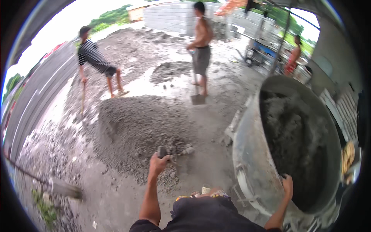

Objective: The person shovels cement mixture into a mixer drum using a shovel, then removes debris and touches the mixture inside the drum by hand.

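My left hand (pixel 157 165) is raised over a broad heap of grey gravelly mix (pixel 135 123). Its fingers are closed round a small dark grey lump (pixel 162 151), perhaps a stone; blur hides its exact kind. On my right, a big round metal mixing drum (pixel 251 143) stands tilted with its mouth toward me. Wet-looking grey mix (pixel 293 131) lies inside it. My right hand (pixel 287 185) grips the near part of the drum's rim, fingers curled over the edge.
Beyond the heap stands a person (pixel 201 42) with a shovel (pixel 198 99); another person (pixel 96 58) at left leans on a long handle (pixel 83 96). A third person (pixel 293 56) is near equipment at back right. A concrete cylinder (pixel 65 188) lies lower left. Block walls (pixel 166 17) rise behind.
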The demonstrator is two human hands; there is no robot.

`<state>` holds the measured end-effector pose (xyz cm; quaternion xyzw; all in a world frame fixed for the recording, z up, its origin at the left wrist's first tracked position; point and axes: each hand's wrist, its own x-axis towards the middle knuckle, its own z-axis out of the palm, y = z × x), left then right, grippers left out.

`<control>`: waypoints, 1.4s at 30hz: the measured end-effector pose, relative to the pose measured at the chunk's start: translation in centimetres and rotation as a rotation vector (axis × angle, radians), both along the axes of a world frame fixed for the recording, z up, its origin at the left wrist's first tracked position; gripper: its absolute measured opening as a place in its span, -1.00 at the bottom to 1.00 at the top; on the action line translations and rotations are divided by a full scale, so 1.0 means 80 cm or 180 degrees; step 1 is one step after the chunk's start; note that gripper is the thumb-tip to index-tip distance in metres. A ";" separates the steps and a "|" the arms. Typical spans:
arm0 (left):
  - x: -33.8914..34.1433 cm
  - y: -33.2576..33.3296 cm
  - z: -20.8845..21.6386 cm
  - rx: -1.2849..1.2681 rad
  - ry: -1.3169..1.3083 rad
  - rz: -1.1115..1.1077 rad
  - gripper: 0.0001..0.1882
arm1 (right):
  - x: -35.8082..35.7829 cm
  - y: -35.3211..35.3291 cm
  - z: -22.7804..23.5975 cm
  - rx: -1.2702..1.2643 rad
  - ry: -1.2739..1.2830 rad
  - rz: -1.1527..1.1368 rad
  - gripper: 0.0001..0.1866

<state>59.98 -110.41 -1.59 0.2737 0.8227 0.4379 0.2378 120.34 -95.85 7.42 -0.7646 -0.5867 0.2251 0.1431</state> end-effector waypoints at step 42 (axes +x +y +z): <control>0.002 0.054 -0.019 0.0337 -0.0375 0.0058 -0.60 | -0.006 -0.006 -0.003 0.0746 -0.0170 -0.0270 -0.71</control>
